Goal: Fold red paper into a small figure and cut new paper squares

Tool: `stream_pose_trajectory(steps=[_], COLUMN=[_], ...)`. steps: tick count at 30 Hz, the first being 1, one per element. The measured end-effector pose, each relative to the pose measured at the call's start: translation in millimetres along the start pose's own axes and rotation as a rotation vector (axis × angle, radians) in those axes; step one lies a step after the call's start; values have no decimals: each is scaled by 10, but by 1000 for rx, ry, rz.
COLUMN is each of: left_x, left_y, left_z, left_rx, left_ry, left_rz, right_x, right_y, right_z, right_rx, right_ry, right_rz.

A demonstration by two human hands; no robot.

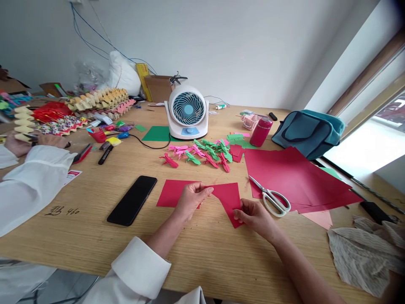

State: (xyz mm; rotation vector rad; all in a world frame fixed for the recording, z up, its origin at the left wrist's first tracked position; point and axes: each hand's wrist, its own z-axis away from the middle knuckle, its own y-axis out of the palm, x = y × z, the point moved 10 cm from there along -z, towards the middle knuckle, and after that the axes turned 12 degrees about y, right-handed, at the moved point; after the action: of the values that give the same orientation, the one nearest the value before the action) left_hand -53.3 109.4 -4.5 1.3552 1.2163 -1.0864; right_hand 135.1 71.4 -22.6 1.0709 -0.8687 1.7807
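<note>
A piece of red paper [226, 196] lies flat on the wooden table [202, 249] in front of me, partly folded into a pointed shape. My left hand [191, 199] rests on its middle, fingers pressed together and pinching the paper's upper edge. My right hand [255, 214] pinches the lower right corner of the fold. A second red piece [171, 193] lies under my left hand, to the left.
Scissors [272, 197] lie just right of the paper on a stack of red sheets [294, 175]. A black phone [133, 199] lies to the left. Several folded paper figures [202, 154], a small fan [188, 110], a red bottle [261, 131], a teal bag [308, 131]. Another person's sleeve [31, 181] at left.
</note>
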Motion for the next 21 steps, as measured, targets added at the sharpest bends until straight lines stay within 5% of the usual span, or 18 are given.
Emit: stream_pose_trajectory(steps=[13, 21], left_x=[-157, -186], left_y=[105, 235], left_z=[67, 81], left_rx=[32, 200], left_ry=[-18, 17], left_rz=[155, 0], right_x=[-59, 217], right_y=[265, 132], right_z=[207, 242], right_rx=[329, 297], right_ry=[26, -92], right_rz=[328, 84])
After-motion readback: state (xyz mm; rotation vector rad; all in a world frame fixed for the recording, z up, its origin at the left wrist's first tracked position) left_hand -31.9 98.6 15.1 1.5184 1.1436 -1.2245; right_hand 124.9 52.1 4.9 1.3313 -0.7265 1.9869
